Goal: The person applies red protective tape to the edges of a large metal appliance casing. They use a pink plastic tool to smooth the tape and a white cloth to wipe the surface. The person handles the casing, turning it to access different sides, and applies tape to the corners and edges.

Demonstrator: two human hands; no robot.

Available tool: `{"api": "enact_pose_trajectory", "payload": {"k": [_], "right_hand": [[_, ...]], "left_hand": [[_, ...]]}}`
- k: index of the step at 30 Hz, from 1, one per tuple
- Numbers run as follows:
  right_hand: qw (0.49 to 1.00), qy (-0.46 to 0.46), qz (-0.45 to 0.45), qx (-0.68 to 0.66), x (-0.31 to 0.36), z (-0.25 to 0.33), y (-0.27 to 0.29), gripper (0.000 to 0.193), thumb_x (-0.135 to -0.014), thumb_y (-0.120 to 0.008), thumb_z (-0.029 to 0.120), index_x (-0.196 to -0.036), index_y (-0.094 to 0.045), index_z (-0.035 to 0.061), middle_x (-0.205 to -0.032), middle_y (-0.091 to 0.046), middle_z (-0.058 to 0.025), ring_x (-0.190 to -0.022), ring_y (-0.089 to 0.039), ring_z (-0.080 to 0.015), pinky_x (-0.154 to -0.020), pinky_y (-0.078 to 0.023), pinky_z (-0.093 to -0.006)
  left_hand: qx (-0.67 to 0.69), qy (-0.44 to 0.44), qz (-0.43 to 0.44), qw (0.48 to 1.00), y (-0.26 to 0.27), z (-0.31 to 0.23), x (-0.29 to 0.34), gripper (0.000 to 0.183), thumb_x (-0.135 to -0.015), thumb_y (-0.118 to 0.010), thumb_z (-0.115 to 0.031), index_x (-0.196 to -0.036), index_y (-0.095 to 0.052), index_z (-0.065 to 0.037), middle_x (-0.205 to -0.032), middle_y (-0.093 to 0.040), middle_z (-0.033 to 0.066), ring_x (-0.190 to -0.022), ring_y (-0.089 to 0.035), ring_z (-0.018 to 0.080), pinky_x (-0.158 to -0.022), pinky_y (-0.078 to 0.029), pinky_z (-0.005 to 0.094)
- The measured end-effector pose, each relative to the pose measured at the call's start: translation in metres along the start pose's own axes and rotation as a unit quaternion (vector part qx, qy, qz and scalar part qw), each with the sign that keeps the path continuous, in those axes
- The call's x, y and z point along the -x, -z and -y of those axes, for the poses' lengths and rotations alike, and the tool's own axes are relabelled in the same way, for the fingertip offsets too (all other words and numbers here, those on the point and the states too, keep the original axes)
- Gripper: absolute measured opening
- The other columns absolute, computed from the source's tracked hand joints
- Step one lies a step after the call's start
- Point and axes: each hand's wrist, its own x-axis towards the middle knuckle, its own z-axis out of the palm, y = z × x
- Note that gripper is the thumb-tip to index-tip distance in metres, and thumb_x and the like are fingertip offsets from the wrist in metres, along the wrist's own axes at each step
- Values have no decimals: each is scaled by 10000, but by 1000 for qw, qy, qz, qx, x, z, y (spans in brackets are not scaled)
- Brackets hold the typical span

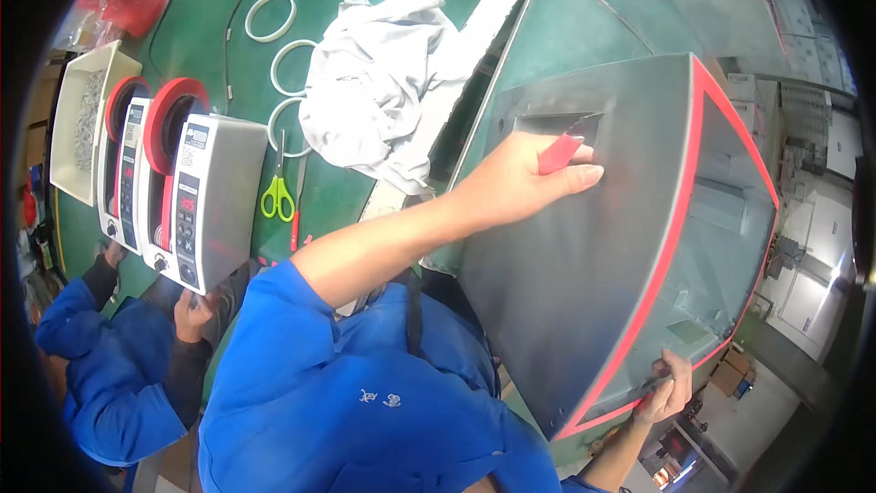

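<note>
My left hand [525,178] reaches across the dark grey metal cabinet [566,292] and pinches a small red piece with a dark, jagged tip [558,155], whose kind I cannot make out. It is beside a rectangular recess [552,123] in the panel. Red tape [646,288] borders the cabinet's open side. At the lower right, my right hand [671,390] curls its fingers over the taped edge, fingertips inside the opening. The cabinet's inside shows pale grey panels.
Left on the green table stand two white tape dispensers [224,192] with red rolls; a co-worker's hand [192,315] touches one. Nearby lie green-handled scissors [277,201], a red-handled tool [295,228], white rings [271,17] and a white cloth [374,82]. A cream tray [68,146] stands far left.
</note>
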Motion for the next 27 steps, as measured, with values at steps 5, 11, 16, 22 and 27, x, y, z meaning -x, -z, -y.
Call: {"api": "enact_pose_trajectory", "payload": {"k": [5, 11, 16, 22, 27], "right_hand": [[1000, 20, -9, -13, 0, 0, 0, 375, -815, -446, 273, -843, -606, -66, -562, -500, -94, -508, -454, -175, -475, -322, -279], [999, 46, -14, -25, 3, 0, 2, 319, -814, -437, 207, -863, -606, -58, -631, -513, -95, -549, -463, -153, -489, -331, -261], [994, 95, -46, -17, -8, 2, -1, 245, -763, -501, 190, -818, -602, -27, -570, -508, -85, -485, -454, -203, -458, -336, -292], [992, 110, -40, -38, -13, 4, 2, 187, -720, -513, 106, -831, -602, -14, -572, -500, -68, -488, -457, -205, -456, -337, -299], [995, 92, -2, -40, -6, 3, 3, 206, -690, -506, 70, -845, -603, -23, -558, -479, -82, -488, -459, -202, -458, -336, -297]], "left_hand": [[173, 98, -59, 978, -8, -15, 0, 266, -819, -597, -165, -981, -590, 46, -953, -605, 68, -873, -561, 120, -815, -425, 259], [247, 105, -90, 959, -21, -37, -7, 221, -800, -607, -108, -953, -569, 47, -907, -597, 84, -840, -579, 159, -760, -477, 277], [259, 48, -137, 955, -26, -34, 1, 299, -831, -550, -84, -1084, -486, 62, -955, -578, 116, -919, -576, 194, -797, -486, 291], [122, -120, -248, 953, -15, -19, -7, 334, -828, -567, -111, -1110, -483, 47, -897, -571, 76, -766, -566, 134, -649, -468, 241], [-178, -231, -228, 929, 14, 25, -27, 314, -773, -653, -142, -1063, -586, -42, -645, -499, -50, -551, -425, 20, -494, -334, 176]]}}
